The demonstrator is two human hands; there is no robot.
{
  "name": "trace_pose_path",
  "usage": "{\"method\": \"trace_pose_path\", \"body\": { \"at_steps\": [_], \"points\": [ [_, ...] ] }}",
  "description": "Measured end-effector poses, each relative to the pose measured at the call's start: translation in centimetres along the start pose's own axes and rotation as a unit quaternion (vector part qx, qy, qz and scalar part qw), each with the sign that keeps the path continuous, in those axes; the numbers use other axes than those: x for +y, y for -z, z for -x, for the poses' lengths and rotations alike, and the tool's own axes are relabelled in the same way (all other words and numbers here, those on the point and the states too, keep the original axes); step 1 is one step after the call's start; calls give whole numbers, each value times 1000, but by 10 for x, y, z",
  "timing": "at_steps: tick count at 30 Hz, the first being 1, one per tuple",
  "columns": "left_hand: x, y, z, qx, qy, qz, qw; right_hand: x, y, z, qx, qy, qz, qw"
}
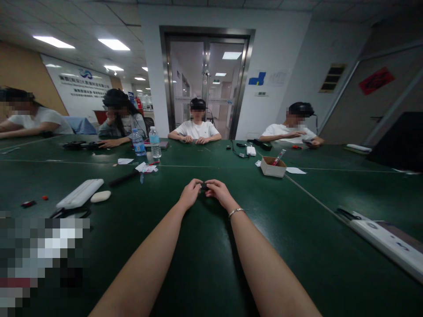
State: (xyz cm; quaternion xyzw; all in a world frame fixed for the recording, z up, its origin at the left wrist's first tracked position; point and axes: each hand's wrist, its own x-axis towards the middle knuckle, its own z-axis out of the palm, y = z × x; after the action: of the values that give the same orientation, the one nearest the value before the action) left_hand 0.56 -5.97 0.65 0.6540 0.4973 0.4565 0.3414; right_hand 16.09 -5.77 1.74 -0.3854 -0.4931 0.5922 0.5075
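Note:
Both my arms stretch forward over the dark green table (205, 264). My left hand (191, 193) and my right hand (218, 193) meet around a small black object (204, 186), its ends pinched between my fingers. Its kind is too small to make out, and my fingers cover much of it. A bright spot shows at its left end. The object is held low, close to the tabletop; whether it touches the surface I cannot tell. A silver bracelet circles my right wrist.
To the left lie a white case (80, 193), a pale oval item (101, 197) and two water bottles (139, 143). A small open box (273, 168) stands right of my hands. A long white box (386, 242) lies far right. Several people sit across the table.

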Motion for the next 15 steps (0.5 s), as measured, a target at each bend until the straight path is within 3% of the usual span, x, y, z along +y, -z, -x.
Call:
{"method": "trace_pose_path", "body": {
  "at_steps": [15],
  "points": [
    [10,1,5,12,-4,0,1000,0,1,-1,-5,-4,3,1000]
  ]
}}
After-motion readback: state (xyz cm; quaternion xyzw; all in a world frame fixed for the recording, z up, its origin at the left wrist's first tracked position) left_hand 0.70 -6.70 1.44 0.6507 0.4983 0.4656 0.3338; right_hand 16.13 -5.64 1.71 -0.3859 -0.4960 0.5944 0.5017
